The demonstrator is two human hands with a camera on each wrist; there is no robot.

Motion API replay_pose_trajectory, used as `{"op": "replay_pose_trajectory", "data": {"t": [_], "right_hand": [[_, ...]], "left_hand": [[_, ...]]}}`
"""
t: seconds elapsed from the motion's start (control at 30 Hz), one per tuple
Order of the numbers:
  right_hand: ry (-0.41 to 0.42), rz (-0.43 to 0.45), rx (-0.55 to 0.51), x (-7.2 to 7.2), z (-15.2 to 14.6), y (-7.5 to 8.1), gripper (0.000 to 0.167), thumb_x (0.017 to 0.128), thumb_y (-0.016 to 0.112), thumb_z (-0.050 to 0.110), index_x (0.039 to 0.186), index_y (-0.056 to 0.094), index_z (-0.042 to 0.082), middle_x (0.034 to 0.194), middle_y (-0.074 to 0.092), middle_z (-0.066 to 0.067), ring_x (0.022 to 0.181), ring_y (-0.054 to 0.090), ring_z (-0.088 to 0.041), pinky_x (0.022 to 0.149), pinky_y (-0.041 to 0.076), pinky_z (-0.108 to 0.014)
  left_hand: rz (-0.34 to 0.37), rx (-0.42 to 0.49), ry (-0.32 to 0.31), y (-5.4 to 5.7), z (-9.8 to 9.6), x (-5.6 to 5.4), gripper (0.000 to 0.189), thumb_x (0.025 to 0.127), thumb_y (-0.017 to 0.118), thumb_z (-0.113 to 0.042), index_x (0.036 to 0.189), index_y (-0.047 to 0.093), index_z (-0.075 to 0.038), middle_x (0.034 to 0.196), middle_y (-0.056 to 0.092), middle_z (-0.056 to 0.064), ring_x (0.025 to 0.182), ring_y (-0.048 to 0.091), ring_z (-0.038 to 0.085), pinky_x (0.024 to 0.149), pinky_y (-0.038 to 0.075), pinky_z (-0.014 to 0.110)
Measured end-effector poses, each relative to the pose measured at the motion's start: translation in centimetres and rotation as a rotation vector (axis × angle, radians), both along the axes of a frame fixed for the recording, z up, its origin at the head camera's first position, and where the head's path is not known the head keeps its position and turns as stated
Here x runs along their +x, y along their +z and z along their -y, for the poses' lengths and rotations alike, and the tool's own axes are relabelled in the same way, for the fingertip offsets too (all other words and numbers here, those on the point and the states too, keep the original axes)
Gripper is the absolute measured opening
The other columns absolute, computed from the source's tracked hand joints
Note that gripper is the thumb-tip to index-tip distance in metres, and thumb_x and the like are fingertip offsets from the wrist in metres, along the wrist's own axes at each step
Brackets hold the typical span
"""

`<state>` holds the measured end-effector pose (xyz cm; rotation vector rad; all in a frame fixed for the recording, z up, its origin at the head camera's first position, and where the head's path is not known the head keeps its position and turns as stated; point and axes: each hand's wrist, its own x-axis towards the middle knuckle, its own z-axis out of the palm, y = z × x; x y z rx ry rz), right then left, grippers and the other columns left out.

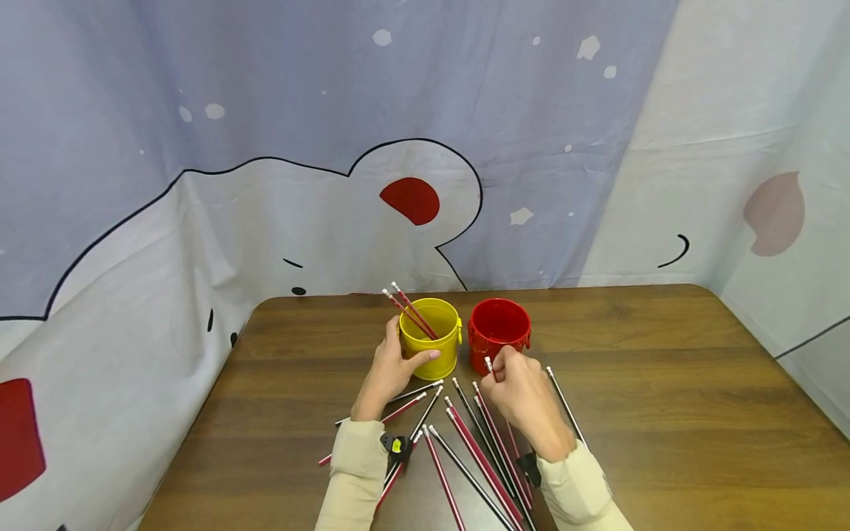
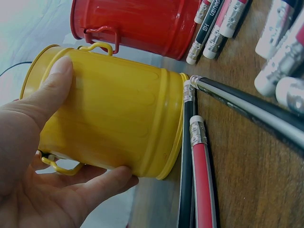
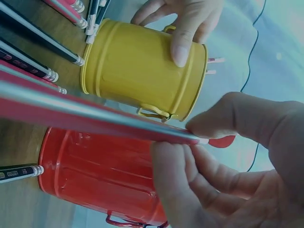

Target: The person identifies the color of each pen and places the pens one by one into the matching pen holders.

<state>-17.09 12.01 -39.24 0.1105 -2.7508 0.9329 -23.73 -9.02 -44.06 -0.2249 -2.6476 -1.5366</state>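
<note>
My left hand (image 1: 388, 372) holds a small yellow bucket (image 1: 448, 355) by its left side, thumb across the front and fingers round the wall. Two red pencils (image 1: 413, 313) with white erasers lean inside it, eraser ends up. In front of the red bucket (image 1: 479, 346), my right hand (image 1: 527, 394) pinches a red-and-silver pencil (image 3: 90, 110) close to its eraser end between thumb and fingers. That pencil slants down toward the table, and its lower end is partly hidden in the head view. The right wrist view shows it passing in front of both buckets.
Several red and black pencils lie spread on the brown wooden table (image 1: 664, 383) before the buckets, most with erasers pointing away. One black pencil (image 1: 564, 404) lies right of the right hand. A patterned curtain (image 1: 265, 88) hangs behind the table.
</note>
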Motion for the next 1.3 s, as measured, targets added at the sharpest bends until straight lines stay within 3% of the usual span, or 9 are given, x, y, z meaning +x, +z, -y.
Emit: {"op": "replay_pose_trajectory", "data": {"t": [0.43,0.63,0.87,1.3], "right_hand": [[-0.03,-0.273,-0.096,0.0,0.2,0.7,0.01,0.072,0.063,0.006,0.078,0.056,0.007,0.07,0.058,-0.001,0.06,0.054,-0.013,0.059,0.051,-0.029],[-0.025,-0.378,-0.162,-0.1,0.1,1.0,0.01,0.073,0.064,0.005,0.079,0.056,0.006,0.072,0.059,-0.002,0.06,0.056,-0.013,0.058,0.052,-0.029],[-0.01,-0.418,-0.255,-0.1,0.1,1.1,0.012,0.075,0.064,0.004,0.082,0.055,0.004,0.073,0.059,-0.003,0.062,0.058,-0.013,0.057,0.054,-0.027],[-0.01,-0.499,-0.313,0.0,0.0,1.4,0.013,0.075,0.065,0.003,0.084,0.056,0.004,0.076,0.058,-0.003,0.063,0.058,-0.011,0.055,0.054,-0.024]], "left_hand": [[-0.003,0.012,-0.003,-0.1,0.0,0.0,0.085,0.074,0.07,-0.046,0.139,0.022,-0.019,0.124,0.05,0.009,0.114,0.05,0.023,0.102,0.037,0.041],[0.004,0.003,-0.003,0.0,-0.1,0.0,0.086,0.075,0.07,-0.047,0.139,0.022,-0.018,0.126,0.05,0.01,0.115,0.05,0.023,0.102,0.037,0.041],[-0.022,-0.006,-0.01,-0.1,0.0,0.0,0.087,0.075,0.07,-0.046,0.139,0.021,-0.015,0.126,0.05,0.011,0.116,0.05,0.024,0.102,0.036,0.042],[-0.002,-0.006,-0.013,-0.1,0.0,0.0,0.087,0.075,0.069,-0.048,0.14,0.02,-0.017,0.128,0.048,0.009,0.117,0.049,0.023,0.102,0.036,0.041]]}}
